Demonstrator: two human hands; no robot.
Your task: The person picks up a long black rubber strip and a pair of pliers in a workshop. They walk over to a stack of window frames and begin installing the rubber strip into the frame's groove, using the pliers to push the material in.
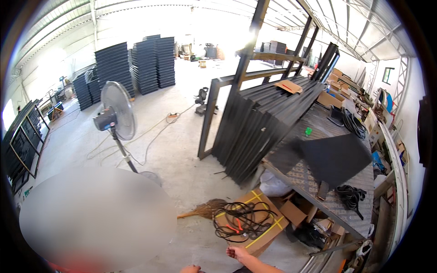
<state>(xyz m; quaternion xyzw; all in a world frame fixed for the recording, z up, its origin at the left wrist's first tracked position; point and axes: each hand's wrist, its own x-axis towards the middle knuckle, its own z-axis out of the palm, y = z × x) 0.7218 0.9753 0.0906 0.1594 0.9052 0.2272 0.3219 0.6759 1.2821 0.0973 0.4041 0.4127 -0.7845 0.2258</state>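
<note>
Hanging low just by the near edge of the strapped cardboard box (271,234), here's the right hand (236,253), fingers loosely curled, and I can't tell whether they grip anything or touch the carton. Down at the bottom edge the left hand (191,269) is mostly cut off, so its grip can't be told either. On top of that box sits a messy tangle of black cable (248,218), loops spilling over the side, with a red-handled tool (240,224) lying among them. And look how crowded it is! A straw broom (207,208) lies right up against the box on the left, its handle pointing away across the floor. Over on the right the worktable (334,211) hems things in, an open carton (295,212) and a white bag (271,183) packed under its edge. Up on the tabletop: a black sheet (337,157), a bundle of black cord (351,196) and a small green piece (308,131). Straight ahead, a row of dark panels (246,132) leans beside a tall metal frame (209,123), a cardboard scrap (289,87) on top, blocking the way forward. Off left stands a big pedestal fan (119,110), pale cords trailing over the floor near it, and behind it rise tall dark stacks (114,68). A grey blur (98,218) hides the lower left.
</note>
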